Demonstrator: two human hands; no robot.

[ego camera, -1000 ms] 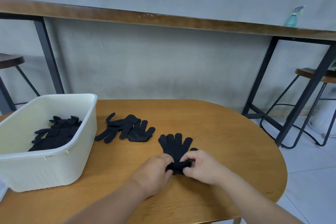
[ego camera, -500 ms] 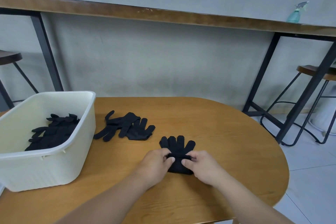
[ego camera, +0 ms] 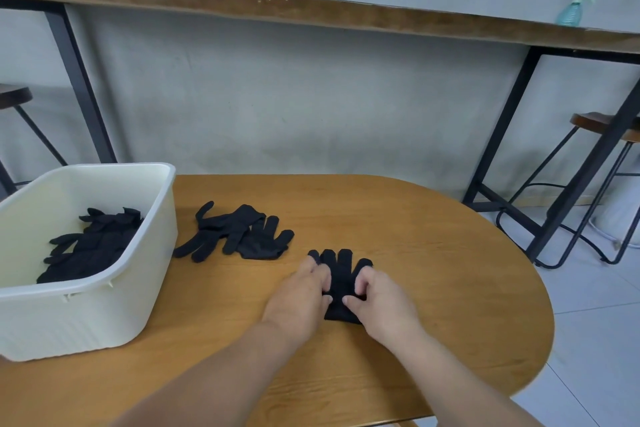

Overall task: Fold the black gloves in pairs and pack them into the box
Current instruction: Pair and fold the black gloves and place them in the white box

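A person is sitting at a rounded wooden table [ego camera: 433,253], with both bare hands lying on a folded pair of black gloves [ego camera: 341,276] near the middle of the table. The left hand [ego camera: 299,300] is covering the pair's left edge, its fingers curling down onto the fabric. The right hand [ego camera: 379,302] is doing the same on the right edge, with its fingertips and thumb pinching the cloth. The glove fingers are pointing away from the person and sticking out beyond both hands, while the nearer end is showing between the wrists.

Just beyond and to the left, a loose pile of black gloves [ego camera: 239,234] is lying flat on the wood, apart from the pair being handled. Further left, a cream plastic box [ego camera: 104,305] is standing on the table, and more black gloves [ego camera: 91,244] are lying inside it against its right wall.

Behind the table, a long wooden counter [ego camera: 311,10] on black legs is running along the grey wall, with a green spray bottle [ego camera: 575,7] standing on its right end. A stool [ego camera: 602,128] is standing on the right.
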